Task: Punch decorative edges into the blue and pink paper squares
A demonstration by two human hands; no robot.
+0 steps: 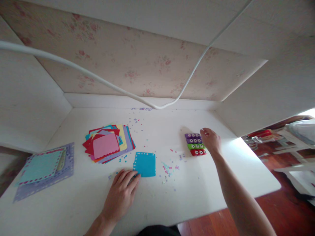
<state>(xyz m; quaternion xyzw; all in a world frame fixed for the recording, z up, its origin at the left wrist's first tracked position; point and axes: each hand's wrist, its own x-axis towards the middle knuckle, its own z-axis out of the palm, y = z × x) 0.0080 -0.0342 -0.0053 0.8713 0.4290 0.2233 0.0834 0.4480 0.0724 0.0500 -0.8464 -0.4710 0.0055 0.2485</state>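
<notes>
I am steadying square blue paper [146, 164] with the left hand [123, 186]; light pressure suffices. Right hand [211, 140] beside multicoloured plastic blocks [194, 146]: I cannot tell either grip.

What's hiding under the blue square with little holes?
White table shows around the blue square, and the left hand is at its near-left corner. Anything directly beneath it is covered, so I can't tell.

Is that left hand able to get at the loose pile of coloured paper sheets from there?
Probably yes: only small loose paper dots seem to lie between the left hand and the pile of coloured paper sheets, just beyond it.
</notes>
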